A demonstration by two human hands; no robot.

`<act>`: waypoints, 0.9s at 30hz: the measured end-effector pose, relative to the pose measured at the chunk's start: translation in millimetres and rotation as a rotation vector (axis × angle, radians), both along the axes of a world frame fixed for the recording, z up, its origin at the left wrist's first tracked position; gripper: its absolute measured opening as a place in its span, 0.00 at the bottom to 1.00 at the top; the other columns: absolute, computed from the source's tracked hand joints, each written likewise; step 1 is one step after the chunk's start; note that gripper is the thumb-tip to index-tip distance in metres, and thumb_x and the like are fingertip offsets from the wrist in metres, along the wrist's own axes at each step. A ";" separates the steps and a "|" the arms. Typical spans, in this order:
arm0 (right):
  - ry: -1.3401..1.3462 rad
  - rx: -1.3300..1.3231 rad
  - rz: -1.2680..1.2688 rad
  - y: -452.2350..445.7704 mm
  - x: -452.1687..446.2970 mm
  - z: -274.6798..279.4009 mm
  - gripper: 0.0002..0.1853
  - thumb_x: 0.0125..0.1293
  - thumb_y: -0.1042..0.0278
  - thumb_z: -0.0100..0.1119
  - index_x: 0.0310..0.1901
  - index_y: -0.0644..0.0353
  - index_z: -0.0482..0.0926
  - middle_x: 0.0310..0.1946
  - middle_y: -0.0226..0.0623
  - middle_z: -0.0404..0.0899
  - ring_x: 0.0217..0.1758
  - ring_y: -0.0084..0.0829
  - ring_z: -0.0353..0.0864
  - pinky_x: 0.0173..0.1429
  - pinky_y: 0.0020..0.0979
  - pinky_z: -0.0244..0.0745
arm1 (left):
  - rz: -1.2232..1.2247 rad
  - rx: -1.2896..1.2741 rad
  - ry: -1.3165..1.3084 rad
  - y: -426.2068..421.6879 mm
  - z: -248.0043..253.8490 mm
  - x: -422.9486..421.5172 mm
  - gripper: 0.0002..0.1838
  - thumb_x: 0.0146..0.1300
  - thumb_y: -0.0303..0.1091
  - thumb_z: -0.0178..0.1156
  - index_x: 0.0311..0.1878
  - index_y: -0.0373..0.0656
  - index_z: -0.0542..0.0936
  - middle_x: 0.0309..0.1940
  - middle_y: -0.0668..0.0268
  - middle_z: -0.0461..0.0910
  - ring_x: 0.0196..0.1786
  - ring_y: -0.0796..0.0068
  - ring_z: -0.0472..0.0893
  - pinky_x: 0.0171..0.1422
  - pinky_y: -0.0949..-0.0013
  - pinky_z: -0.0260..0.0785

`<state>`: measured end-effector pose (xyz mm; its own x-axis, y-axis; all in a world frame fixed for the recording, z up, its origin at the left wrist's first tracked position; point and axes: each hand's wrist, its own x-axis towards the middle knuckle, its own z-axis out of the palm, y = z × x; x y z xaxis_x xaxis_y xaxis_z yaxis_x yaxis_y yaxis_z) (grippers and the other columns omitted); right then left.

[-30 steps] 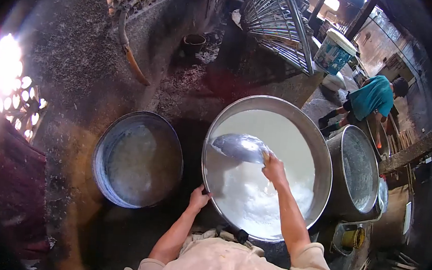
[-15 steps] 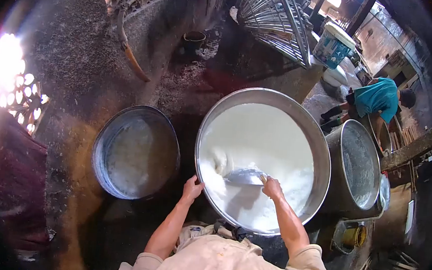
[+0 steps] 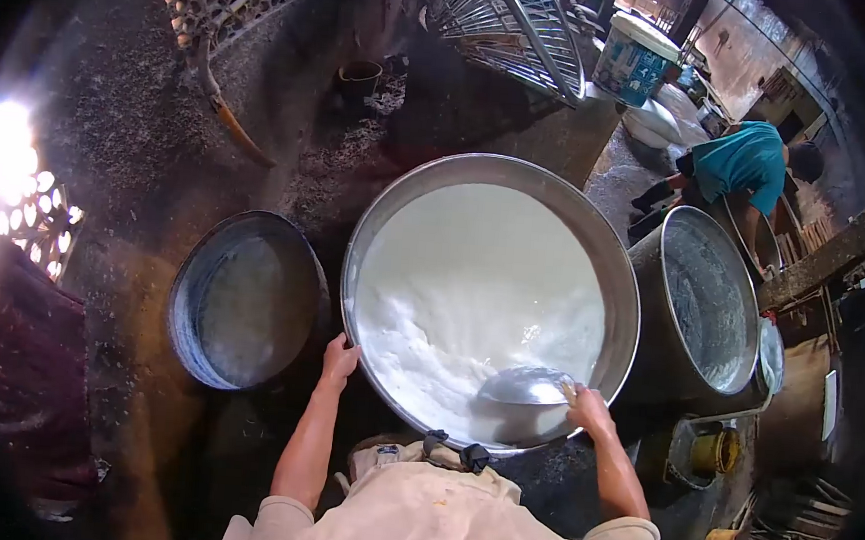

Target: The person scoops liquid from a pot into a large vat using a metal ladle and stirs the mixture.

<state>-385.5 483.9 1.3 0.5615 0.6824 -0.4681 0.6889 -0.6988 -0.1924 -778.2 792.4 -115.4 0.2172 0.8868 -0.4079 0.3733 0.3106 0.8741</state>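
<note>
A large round metal vat [image 3: 624,283] holds a white, milky liquid [image 3: 483,264] with pale foam along its near side. My left hand [image 3: 340,358] is closed on the vat's left rim. Near the right front of the vat, my right hand [image 3: 591,410] grips the short handle of a wide, shiny metal ladle [image 3: 528,385]. The ladle's bowl lies at the foamy surface, tilted, and I cannot tell how much liquid is in it.
Left of the vat stands a smaller round tub [image 3: 181,303] with cloudy liquid. A tall metal drum [image 3: 644,257] is close on the right. Beyond it a person in a teal shirt [image 3: 739,159] bends over another container. A white-and-blue bucket [image 3: 631,63] stands farther back.
My right hand has drawn the ladle right and toward me through the foam. The swirl at the left has flattened. My left hand stays on the rim, while the whole view has shifted.
</note>
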 end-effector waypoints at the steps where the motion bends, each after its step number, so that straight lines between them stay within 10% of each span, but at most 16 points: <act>1: 0.006 -0.002 -0.036 -5.2 6.0 16.6 0.20 0.49 0.72 0.54 0.47 0.64 0.76 0.40 0.58 0.80 0.46 0.54 0.79 0.52 0.47 0.74 | 0.027 0.012 0.046 -3.8 8.1 2.2 0.14 0.55 0.27 0.60 0.47 0.40 0.79 0.38 0.60 0.83 0.41 0.69 0.80 0.48 0.66 0.70; 9: 0.118 0.351 -0.135 -30.0 87.9 84.0 0.34 0.41 0.81 0.60 0.57 0.55 0.75 0.19 0.34 0.77 0.14 0.20 0.72 0.15 0.27 0.68 | 0.149 0.097 0.107 -18.5 10.9 14.8 0.21 0.58 0.31 0.54 0.57 0.46 0.76 0.47 0.56 0.81 0.51 0.62 0.80 0.54 0.63 0.68; 15: -0.231 0.408 -0.388 38.7 112.2 15.6 0.29 0.50 0.75 0.53 0.58 0.53 0.72 0.39 0.57 0.80 0.47 0.55 0.79 0.50 0.48 0.76 | 0.119 0.135 0.188 -15.3 4.1 13.5 0.22 0.57 0.32 0.54 0.57 0.47 0.75 0.46 0.55 0.81 0.51 0.57 0.79 0.55 0.61 0.69; 21: 0.042 0.344 -0.350 62.0 106.2 -50.2 0.24 0.45 0.75 0.57 0.49 0.60 0.75 0.24 0.41 0.79 0.20 0.31 0.79 0.20 0.34 0.76 | 0.094 0.097 0.201 -17.8 14.8 14.2 0.22 0.57 0.33 0.55 0.57 0.48 0.75 0.47 0.54 0.81 0.51 0.56 0.79 0.55 0.60 0.69; 27: 0.269 0.362 -0.365 67.2 39.5 -80.4 0.27 0.44 0.75 0.57 0.52 0.59 0.74 0.23 0.39 0.78 0.17 0.30 0.76 0.18 0.33 0.74 | 0.067 0.078 0.148 -5.4 -16.2 4.2 0.21 0.57 0.34 0.57 0.55 0.45 0.76 0.45 0.53 0.81 0.50 0.55 0.79 0.54 0.60 0.69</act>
<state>-346.0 551.1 -79.0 0.6844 0.6100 -0.3993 0.3096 -0.7390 -0.5984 -774.0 787.0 -131.5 0.0995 0.9276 -0.3601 0.4808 0.2720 0.8336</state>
